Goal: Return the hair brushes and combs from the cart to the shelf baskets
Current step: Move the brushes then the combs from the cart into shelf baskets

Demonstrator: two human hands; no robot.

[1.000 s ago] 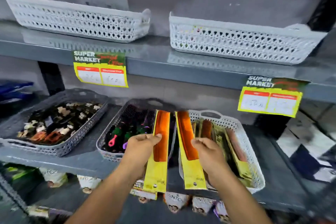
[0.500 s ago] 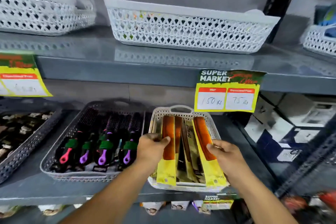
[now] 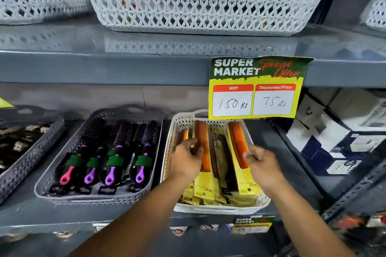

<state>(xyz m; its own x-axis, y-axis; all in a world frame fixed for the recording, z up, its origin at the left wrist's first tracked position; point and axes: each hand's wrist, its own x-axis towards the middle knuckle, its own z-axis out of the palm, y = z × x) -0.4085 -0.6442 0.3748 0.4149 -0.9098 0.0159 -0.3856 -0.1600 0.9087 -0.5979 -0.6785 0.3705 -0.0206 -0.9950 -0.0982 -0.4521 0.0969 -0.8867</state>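
A white lattice basket (image 3: 168, 152) on the lower shelf holds several packaged combs on yellow cards. My left hand (image 3: 186, 158) grips an orange comb (image 3: 203, 144) in its yellow pack, lying in the left half of the basket. My right hand (image 3: 262, 165) holds a second orange comb (image 3: 237, 142) in its pack, down in the basket's right half. A dark comb pack (image 3: 219, 152) lies between them. To the left, a grey basket (image 3: 50, 183) holds several round hair brushes (image 3: 117, 152) with pink and purple handles.
A yellow price sign (image 3: 254, 87) hangs from the upper shelf edge just above the comb basket. White lattice baskets (image 3: 204, 4) stand on the upper shelf. A dark tray of hair clips (image 3: 31, 148) sits far left. White boxes (image 3: 342, 135) are stacked at the right.
Both hands have carried the two orange comb packs rightward from over the brush basket and lowered them into the white basket. The view has moved closer to the shelf.
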